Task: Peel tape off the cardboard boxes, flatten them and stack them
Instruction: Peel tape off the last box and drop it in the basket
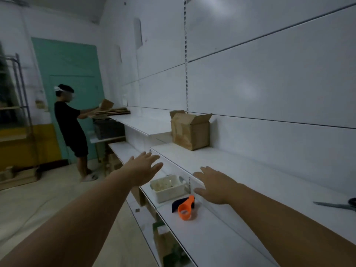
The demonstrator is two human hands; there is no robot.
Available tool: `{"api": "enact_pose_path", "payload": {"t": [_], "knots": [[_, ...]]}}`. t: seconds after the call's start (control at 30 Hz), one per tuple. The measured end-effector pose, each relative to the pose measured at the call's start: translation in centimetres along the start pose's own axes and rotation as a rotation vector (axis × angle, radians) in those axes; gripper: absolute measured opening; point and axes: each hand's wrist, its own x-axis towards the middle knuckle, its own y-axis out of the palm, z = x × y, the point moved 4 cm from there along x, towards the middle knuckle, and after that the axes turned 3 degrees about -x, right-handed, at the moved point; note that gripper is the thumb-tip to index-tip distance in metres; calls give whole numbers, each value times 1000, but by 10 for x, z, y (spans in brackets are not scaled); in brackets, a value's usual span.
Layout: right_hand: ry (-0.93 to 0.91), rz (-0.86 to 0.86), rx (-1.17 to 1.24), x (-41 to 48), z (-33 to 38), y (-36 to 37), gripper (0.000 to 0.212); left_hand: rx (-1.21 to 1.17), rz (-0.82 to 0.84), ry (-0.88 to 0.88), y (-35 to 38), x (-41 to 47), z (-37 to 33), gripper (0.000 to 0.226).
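A white panelled wall (269,83) runs the whole right side of the room, and two long white shelves are fixed to it, the upper shelf (250,170) set back and the lower shelf (204,230) jutting out in front. At the far end is a teal door (67,62), and before it another person (71,124) in black clothes stands side-on, holding a piece of cardboard above a stack of flattened cardboard (115,112) on a far shelf section; a dark crate (108,130) sits just below that stack. The cardboard box (189,132) stands upright on the upper shelf, back against the wall, its top flaps open and sticking up. Both bare arms of the camera wearer stretch towards it. The left hand (143,166) is in the air off the front edge of the upper shelf, fingers straight and spread, grasping nothing. The right hand (213,186) is above that shelf's front edge, also spread and holding nothing. The box is well apart from both hands, farther along the shelf. Below the hands, on the lower shelf, a white tub (167,189) with pale bits inside sits beside an orange tape dispenser (185,209). A pair of scissors (335,205) lies on the upper shelf at the far right, its handles cut off by the frame.
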Motion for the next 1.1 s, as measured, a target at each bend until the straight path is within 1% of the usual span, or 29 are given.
{"api": "enact_pose_path", "payload": {"t": [0.07, 0.2, 0.37, 0.53, 0.63, 0.67, 0.8, 0.87, 0.9, 0.93, 0.97, 1.0, 1.03, 1.1], "knots": [[4, 15, -19, 21, -4, 9, 55, -45, 29, 21, 11, 22, 8, 54], [7, 20, -54, 69, -18, 20, 61, -47, 47, 56, 24, 65, 21, 53], [-17, -19, -25, 135, -40, 19, 60, 2, 69, 39, 23, 120, 37, 54], [-2, -65, 78, 188, -60, 31, 60, -39, 61, 45, 22, 167, 52, 53], [-13, -69, 45, 210, -65, 44, 59, -56, 92, 63, 33, 199, 65, 53], [-10, -87, 32, 217, -68, 45, 59, -65, 97, 73, 36, 212, 69, 53], [3, -258, -35, 257, -72, 25, 59, -126, 80, 168, 45, 262, 78, 53], [-35, -383, -153, 282, -65, 1, 54, -170, 79, 217, 50, 283, 84, 53], [-25, -413, -223, 297, -62, -12, 50, -207, 84, 240, 53, 295, 89, 53], [-26, -485, -317, 312, -61, -24, 48, -260, 95, 263, 56, 306, 94, 53], [33, -454, -325, 325, -62, -36, 50, -326, 112, 288, 58, 316, 99, 52], [106, -464, -324, 338, -65, -45, 52, -394, 134, 316, 60, 325, 103, 53], [233, -396, -295, 349, -70, -50, 56, -460, 153, 347, 60, 334, 107, 55], [454, -298, -381, 365, -79, -52, 63, -547, 155, 422, 60, 353, 114, 65]]}}
